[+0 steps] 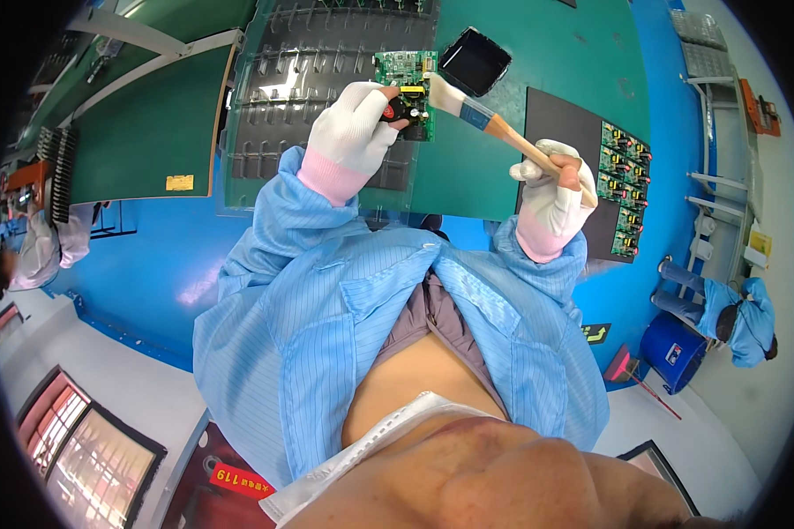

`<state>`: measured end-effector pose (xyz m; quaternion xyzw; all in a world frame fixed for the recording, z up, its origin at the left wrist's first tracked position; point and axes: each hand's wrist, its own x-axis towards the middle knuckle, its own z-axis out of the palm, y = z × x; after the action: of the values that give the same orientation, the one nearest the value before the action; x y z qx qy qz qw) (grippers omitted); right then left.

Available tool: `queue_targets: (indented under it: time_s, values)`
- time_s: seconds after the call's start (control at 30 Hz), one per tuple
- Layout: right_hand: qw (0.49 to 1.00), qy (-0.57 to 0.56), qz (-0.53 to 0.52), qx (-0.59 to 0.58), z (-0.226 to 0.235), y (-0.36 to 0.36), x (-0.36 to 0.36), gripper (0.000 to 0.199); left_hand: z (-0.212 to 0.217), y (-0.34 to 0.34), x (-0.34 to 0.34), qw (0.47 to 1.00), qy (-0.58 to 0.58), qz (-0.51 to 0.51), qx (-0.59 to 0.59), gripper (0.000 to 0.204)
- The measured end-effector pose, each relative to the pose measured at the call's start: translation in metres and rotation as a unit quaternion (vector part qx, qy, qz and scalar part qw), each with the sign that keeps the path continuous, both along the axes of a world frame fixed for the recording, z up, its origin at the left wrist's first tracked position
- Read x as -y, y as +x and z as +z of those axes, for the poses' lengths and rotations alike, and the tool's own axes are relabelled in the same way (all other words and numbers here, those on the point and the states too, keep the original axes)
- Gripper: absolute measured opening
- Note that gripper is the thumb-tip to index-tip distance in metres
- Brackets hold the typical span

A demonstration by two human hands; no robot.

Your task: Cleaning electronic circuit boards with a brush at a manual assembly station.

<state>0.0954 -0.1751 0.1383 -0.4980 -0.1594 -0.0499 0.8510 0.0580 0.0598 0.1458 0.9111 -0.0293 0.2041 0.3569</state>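
Note:
Held in my left hand (349, 132) is a green circuit board (406, 63) with a yellow part and a round red-and-black part. The fingers grip its left side, and its lower left is partly hidden by them. My right hand (554, 189) is closed around the wooden handle of a flat paintbrush (506, 134). The brush points up and to the left, its pale bristles at the board's right edge; whether they touch it I cannot tell. Both hands wear white gloves with pink cuffs and bare fingertips. Just beyond the bristles stands a black square dish (497, 79) with a shiny dark inside.
Left of the board lies a dark slotted tray (273, 106) on the green table (582, 44). A black panel (556, 119) at the right carries several circuit boards (625, 163). Beyond the table's right side are a person in blue (739, 319) and a blue bin (670, 351).

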Motion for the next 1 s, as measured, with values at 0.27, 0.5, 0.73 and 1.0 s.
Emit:
queue_targets:
  time_s: [0.27,0.5,0.73,1.0]
  values:
    - [1.000,0.001,0.012,0.016,0.000,-0.005,0.027,0.021,0.008,-0.009,0.031,0.999,0.024,0.005,0.032,0.040]
    - [0.998,-0.014,0.023,0.063,0.001,-0.006,0.033,0.021,0.013,-0.018,0.043,0.998,0.036,0.009,0.047,0.038]
    - [0.996,-0.039,0.043,0.073,-0.001,0.000,0.033,0.020,0.013,-0.021,0.044,0.997,0.042,0.021,0.062,0.037]
    - [0.997,-0.058,0.040,0.041,0.002,0.000,0.034,0.019,0.008,-0.020,0.046,0.997,0.015,0.037,0.059,0.039]
